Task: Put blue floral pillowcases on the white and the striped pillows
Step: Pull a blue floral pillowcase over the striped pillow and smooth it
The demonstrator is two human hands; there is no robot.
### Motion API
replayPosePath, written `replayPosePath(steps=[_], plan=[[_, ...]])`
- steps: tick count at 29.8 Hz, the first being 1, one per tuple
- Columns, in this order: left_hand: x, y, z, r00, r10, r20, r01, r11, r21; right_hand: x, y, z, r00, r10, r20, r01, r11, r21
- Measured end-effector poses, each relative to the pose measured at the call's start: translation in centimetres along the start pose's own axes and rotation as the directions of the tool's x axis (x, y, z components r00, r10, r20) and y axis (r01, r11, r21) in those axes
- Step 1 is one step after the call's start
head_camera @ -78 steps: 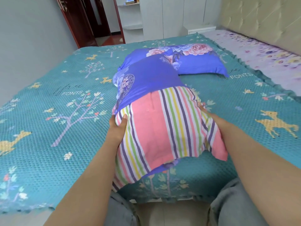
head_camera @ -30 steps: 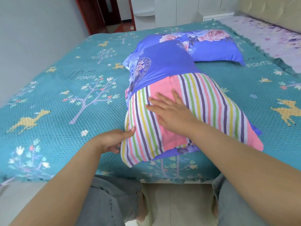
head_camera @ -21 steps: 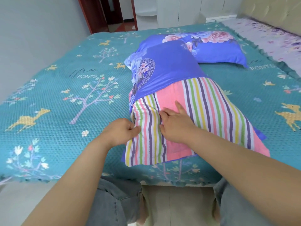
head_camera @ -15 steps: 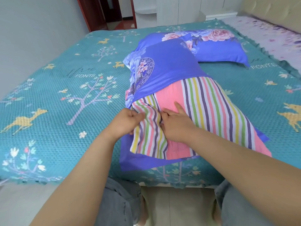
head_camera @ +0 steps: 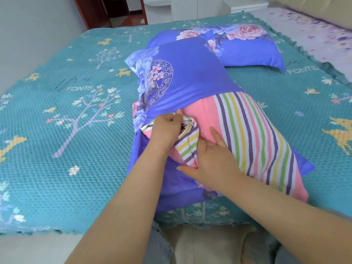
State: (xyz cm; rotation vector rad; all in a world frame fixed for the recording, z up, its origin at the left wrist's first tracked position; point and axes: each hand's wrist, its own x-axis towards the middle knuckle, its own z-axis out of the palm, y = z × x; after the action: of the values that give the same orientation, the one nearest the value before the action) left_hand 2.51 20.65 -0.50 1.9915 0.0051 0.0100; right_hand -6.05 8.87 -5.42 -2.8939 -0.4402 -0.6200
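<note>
Striped pillow (head_camera: 253, 134) lies half inside blue floral pillowcase (head_camera: 190, 79).

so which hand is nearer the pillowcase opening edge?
Left. The left hand is at the pillowcase opening edge, gripping the folded striped pillow corner; the right hand lies flat nearer the person.

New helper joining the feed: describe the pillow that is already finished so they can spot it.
On the teal bedspread, look to the far side near the headboard. The finished pillow lies flat there, wholly covered in blue with pink flowers; the nearer striped pillow is only half inside its case.

Pillow (head_camera: 253, 134) pink, rainbow-striped; pillowcase (head_camera: 192, 80) blue floral; bedspread (head_camera: 57, 149) teal, tree-patterned.
</note>
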Motion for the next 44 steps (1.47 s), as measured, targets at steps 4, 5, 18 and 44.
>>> replayPosePath(steps=[4, 5, 18, 44], plan=[[-0.1, -0.4, 0.4, 0.986, 0.148, 0.074, -0.158, 0.974, 0.165, -0.3, 0.2, 0.4, 0.981, 0.085, -0.176, -0.093, 0.995, -0.033], [-0.2, -0.7, 0.2, 0.975, 0.168, 0.146, -0.188, 0.973, 0.137, 0.0, 0.3, -0.2, 0.971, 0.108, -0.213, -0.116, 0.993, -0.025], [-1.7, -2.7, 1.6, 0.551, 0.660, 0.511, -0.734, 0.091, 0.673, 1.0, 5.8, -1.6, 0.955, 0.263, -0.137, -0.264, 0.964, 0.012], [4.6, 1.5, 6.9, 0.862, 0.158, 0.482, -0.506, 0.335, 0.794, -0.7, 10.0, -3.9, 0.568, 0.820, -0.068, -0.453, 0.381, 0.806]])
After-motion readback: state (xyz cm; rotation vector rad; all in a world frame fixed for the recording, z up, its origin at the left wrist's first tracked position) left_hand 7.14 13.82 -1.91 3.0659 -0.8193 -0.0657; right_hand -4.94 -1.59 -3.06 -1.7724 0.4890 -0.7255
